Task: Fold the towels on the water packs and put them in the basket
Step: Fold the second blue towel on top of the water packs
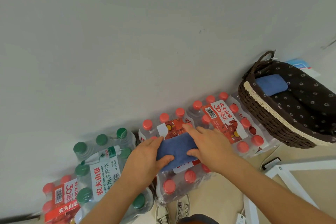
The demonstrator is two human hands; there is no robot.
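Pinching folded blue towel point(176, 148) with left hand point(145, 159) atop red-capped water pack point(181, 185). Pressing its right end with flat right hand point(209, 144).

The single wide-angle camera sits on my head, facing forward and down, close above my left hand point(145, 158) and right hand point(209, 145) on the water packs point(227, 114).

A pale, bare wall point(145, 32) fills the far half of the view. The beige floor point(227, 187) shows at the near right. On it stands a white frame point(291, 174) with a black bracket point(271, 163) at its far left corner. A white cable point(242, 212) lies just left of the frame. Two pale sneakers point(182, 207) stand at the near edge. At the far right lies a blue-and-white packet point(300, 64).
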